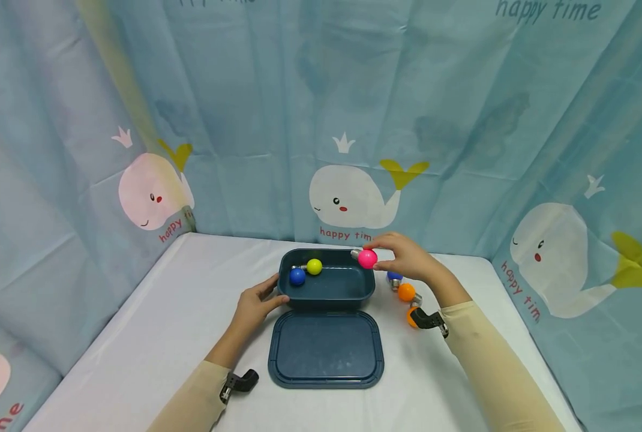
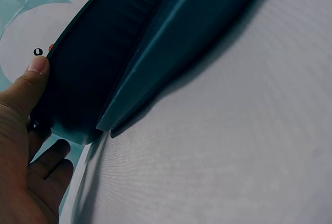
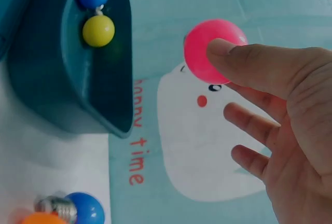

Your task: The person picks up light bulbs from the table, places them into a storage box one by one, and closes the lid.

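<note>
Between thumb and fingertips my right hand (image 1: 404, 257) pinches a pink light bulb (image 1: 367, 258) over the right end of a dark teal box (image 1: 329, 303). Its metal base points left in the head view. My left hand (image 1: 253, 306) holds the box's left end, thumb at the near corner and fingers along the end wall. In the left wrist view the thumb (image 2: 37, 66) presses near the edge of the box. Inside the box, toward the left, lie a blue bulb (image 1: 297, 276) and a yellow bulb (image 1: 314, 267).
A flat dark teal lid (image 1: 326, 351) lies on the white tablecloth (image 1: 191, 318), in front of the box. Right of the box are another blue bulb (image 3: 87, 211) and two orange bulbs (image 1: 406, 292), partly under the right forearm. A whale-print curtain (image 1: 278, 120) hangs behind.
</note>
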Demonstrator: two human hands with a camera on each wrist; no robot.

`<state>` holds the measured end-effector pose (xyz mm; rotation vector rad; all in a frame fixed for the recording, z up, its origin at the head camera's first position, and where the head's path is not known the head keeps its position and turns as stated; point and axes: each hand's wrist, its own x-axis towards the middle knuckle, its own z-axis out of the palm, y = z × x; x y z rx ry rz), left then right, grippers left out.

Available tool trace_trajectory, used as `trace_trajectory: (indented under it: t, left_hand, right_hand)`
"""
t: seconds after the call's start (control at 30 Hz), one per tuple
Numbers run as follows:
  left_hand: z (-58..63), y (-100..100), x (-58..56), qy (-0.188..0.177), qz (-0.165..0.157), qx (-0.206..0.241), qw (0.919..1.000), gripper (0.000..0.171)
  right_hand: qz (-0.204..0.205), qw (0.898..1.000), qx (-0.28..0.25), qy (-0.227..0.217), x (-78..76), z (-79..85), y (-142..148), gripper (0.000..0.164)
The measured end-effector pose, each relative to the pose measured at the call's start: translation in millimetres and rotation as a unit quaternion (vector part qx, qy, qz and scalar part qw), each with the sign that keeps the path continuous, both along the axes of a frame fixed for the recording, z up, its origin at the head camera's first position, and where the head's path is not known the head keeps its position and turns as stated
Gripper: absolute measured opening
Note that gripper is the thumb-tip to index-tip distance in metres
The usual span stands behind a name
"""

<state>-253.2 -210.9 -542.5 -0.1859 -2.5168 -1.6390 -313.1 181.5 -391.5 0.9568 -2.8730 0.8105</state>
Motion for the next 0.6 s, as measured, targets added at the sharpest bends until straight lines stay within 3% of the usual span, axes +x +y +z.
trace_trajectory:
  t: [0.37, 0.6]
  left_hand:
    - [-1.8, -1.8, -2.5, 0.001, 0.003, -0.002, 1.0000, 0.071]
    - [-3.2, -1.2, -2.3, 0.004, -0.001, 0.004, 1.0000, 0.071]
  right_hand:
    - [0.042, 0.997, 0.040, -0.054, -20.9, 15.2, -33.5, 0.044]
    - [0.065, 0.994, 0.067, -0.061, -37.4, 14.3, -54.4, 0.044]
